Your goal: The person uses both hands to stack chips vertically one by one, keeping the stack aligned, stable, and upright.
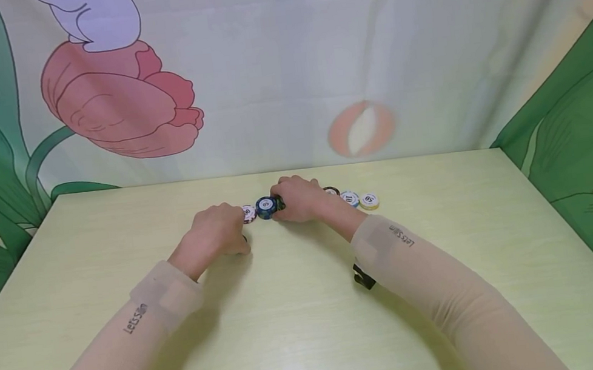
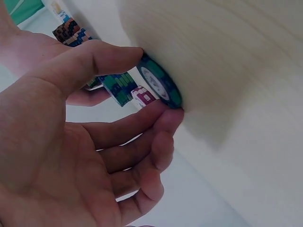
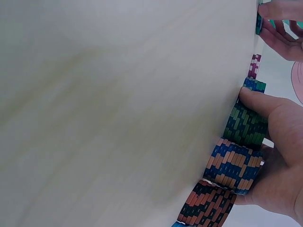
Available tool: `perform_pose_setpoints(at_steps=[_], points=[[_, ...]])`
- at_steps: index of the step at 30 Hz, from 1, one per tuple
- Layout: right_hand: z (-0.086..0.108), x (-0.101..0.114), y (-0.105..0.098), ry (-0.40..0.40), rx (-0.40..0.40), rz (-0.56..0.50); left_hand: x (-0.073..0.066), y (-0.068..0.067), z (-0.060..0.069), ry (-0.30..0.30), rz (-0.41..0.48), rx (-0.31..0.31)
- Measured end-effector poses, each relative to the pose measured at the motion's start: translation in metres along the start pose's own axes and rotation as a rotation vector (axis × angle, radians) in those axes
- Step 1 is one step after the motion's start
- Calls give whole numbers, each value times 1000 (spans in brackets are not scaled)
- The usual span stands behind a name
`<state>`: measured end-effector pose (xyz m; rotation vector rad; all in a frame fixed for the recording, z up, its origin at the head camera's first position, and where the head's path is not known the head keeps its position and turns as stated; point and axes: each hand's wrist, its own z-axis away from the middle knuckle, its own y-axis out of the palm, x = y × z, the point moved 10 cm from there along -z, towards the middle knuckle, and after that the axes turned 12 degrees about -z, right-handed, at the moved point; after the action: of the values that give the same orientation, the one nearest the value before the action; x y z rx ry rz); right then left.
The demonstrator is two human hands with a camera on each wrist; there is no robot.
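Note:
My left hand (image 1: pixel 211 237) pinches a single blue-green poker chip (image 2: pixel 158 82) by its edges between thumb and fingertips. The chip is tilted up on edge; most of it is hidden in the head view. My right hand (image 1: pixel 300 200) holds a stack of dark green poker chips (image 3: pixel 244 125), its thumb on the near side and the fingers largely hidden behind. Touching or nearly touching that stack on the left is a blue-green stack (image 1: pixel 267 207). A low pink-and-white stack (image 1: pixel 249 213) sits between the two hands.
Right of my right hand, the row continues with a blue-and-tan stack (image 3: pixel 233 165), a black-and-orange stack (image 3: pixel 208 203), a blue-edged white stack (image 1: pixel 350 198) and a yellow-edged one (image 1: pixel 369 202). A printed curtain (image 1: pixel 262 79) hangs behind the table (image 1: pixel 301 319).

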<state>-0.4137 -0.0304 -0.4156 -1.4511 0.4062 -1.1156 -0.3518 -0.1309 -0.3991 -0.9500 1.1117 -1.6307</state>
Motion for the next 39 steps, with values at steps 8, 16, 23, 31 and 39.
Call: perform_pose_setpoints(at_steps=[8, 16, 23, 31, 39], points=[[0, 0, 1, -5, -5, -5, -2, -8, -5, 20, 61, -69], [0, -1, 0, -5, -12, -3, -7, -20, -11, 50, 133, -164], [1, 0, -1, -16, -15, -3, -9, -29, -16, 51, 180, -241], [2, 0, -2, -23, -21, -3, -8, -33, -23, 52, 192, -301], [0, -1, -2, -27, -33, 8, -9, -34, -30, 42, 184, -330]])
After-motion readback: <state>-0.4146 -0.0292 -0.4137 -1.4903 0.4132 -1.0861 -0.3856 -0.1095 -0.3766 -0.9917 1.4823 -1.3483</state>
